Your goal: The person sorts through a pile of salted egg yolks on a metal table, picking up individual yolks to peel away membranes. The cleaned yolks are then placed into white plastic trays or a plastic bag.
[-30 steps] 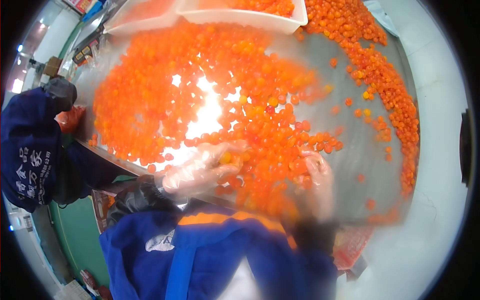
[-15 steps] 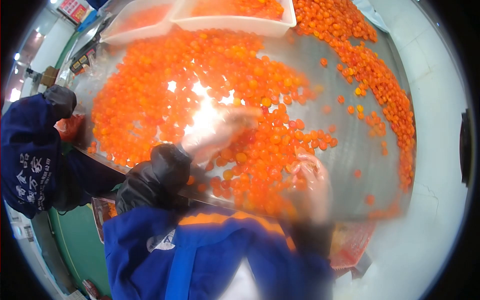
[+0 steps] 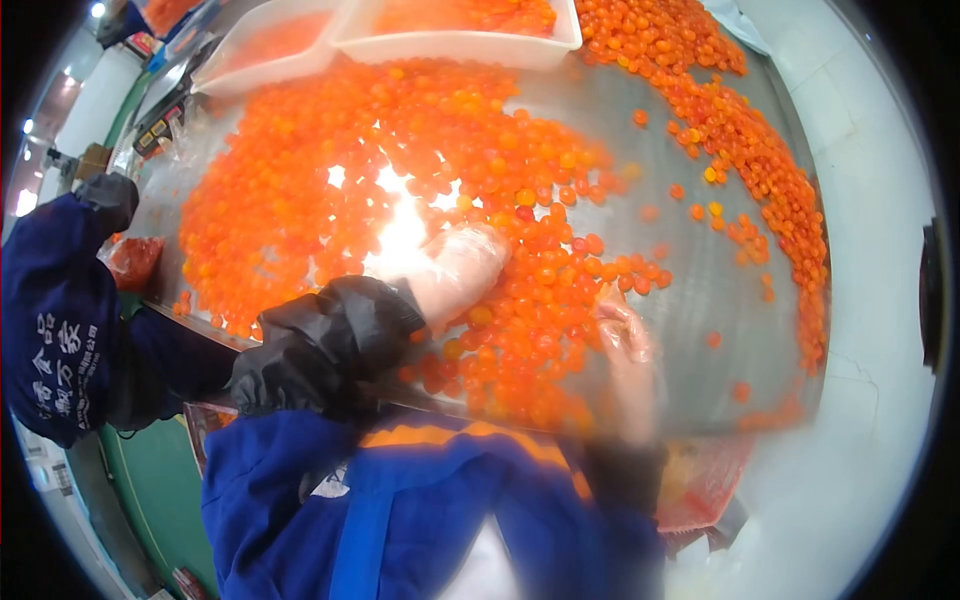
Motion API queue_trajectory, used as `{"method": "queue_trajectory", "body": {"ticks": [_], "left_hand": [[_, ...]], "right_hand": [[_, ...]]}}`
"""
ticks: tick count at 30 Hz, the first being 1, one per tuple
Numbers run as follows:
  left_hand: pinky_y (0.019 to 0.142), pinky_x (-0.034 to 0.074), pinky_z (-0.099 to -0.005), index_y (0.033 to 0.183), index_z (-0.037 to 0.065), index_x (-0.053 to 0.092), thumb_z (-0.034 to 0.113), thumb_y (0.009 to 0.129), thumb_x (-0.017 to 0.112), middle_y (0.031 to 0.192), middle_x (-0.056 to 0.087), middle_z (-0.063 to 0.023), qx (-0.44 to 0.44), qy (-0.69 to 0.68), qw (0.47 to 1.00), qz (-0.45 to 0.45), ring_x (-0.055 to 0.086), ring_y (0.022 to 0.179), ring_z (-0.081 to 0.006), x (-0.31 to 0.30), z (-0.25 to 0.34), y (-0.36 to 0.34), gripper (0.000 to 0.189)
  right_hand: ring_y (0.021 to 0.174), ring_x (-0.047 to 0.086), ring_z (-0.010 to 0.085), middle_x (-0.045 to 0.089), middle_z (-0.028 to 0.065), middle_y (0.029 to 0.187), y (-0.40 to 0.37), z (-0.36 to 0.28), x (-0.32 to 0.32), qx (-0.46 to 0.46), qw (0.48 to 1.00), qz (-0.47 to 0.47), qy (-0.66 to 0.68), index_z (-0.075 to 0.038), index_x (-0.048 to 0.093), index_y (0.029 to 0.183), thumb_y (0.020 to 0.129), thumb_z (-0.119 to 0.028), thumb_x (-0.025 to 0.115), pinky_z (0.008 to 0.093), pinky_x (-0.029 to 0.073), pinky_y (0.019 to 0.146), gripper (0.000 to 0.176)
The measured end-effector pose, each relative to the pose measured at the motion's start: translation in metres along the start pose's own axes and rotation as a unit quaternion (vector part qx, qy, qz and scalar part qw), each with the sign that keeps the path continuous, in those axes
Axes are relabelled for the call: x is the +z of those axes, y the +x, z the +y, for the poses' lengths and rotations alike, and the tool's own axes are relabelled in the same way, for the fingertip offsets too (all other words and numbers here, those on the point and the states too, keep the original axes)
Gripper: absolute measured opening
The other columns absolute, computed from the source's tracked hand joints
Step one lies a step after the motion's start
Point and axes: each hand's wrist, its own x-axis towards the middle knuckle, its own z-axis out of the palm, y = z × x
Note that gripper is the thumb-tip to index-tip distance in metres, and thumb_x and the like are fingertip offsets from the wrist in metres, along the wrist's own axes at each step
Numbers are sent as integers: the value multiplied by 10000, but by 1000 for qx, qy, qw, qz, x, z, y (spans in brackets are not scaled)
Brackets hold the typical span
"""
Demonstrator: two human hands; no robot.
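Round orange egg yolks (image 3: 545,285) lie loosely spread over the steel table. My left hand (image 3: 465,265), in a clear plastic glove, reaches in among them with its back turned up; its fingers bend down out of sight. To the right of this cluster is my right hand (image 3: 628,345), also in a clear glove. Its fingers are curled in at the edge of the yolks, and whatever they hold, if anything, is hidden. Dark sleeve covers reach to both wrists.
White trays (image 3: 455,48) of yolks stand at the back. A long band of yolks (image 3: 790,215) follows the table's right edge. At left a co-worker's sleeve (image 3: 60,250) is near a red bag (image 3: 135,262). A red crate (image 3: 705,485) sits below the table's front edge.
My left hand has turned from stretched-out fingers to bent-down fingers, its forearm farther over the table. My right hand has stayed in nearly the same place, fingers still curled.
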Motion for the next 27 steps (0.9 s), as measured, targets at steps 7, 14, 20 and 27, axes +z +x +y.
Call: {"method": "queue_trajectory", "body": {"ticks": [7, 14, 20, 27], "left_hand": [[644, 516, -369, 928, 34, 688, 186, 947, 584, 800, 652, -89, -137, 57, 988, -28, 627, 710, -187, -8, -7, -1, 185], [628, 494, -292, 1084, 18, 709, 72, 937, 605, 812, 658, -44, -137, -35, 986, -83, 610, 705, -128, -21, 31, -26, 188], [728, 477, -251, 1193, 4, 679, 47, 937, 591, 965, 639, -7, -197, -281, 933, -112, 575, 890, -85, -2, 68, -41, 274], [794, 508, -283, 1250, -49, 639, -20, 966, 584, 993, 648, -53, -153, -290, 944, -34, 590, 883, -128, 4, 55, -51, 291]], "right_hand": [[1031, 666, 284, 698, 144, 1092, 1, -3, 2, -153, 986, 3, -67, -27, 699, 1065, 891, 79, 592, 338, 513, 915, 230], [965, 684, 310, 706, 138, 1034, 9, -33, 23, -126, 983, -56, -117, -38, 686, 1004, 868, 44, 643, 375, 527, 839, 164], [937, 668, 351, 690, 143, 999, 20, -54, 47, -223, 947, -103, -208, -56, 681, 1012, 887, -48, 673, 421, 539, 799, 126], [932, 665, 359, 669, 154, 1003, 19, -58, 50, -245, 935, -105, -234, -3, 646, 1058, 888, -66, 668, 421, 548, 803, 183]]}}
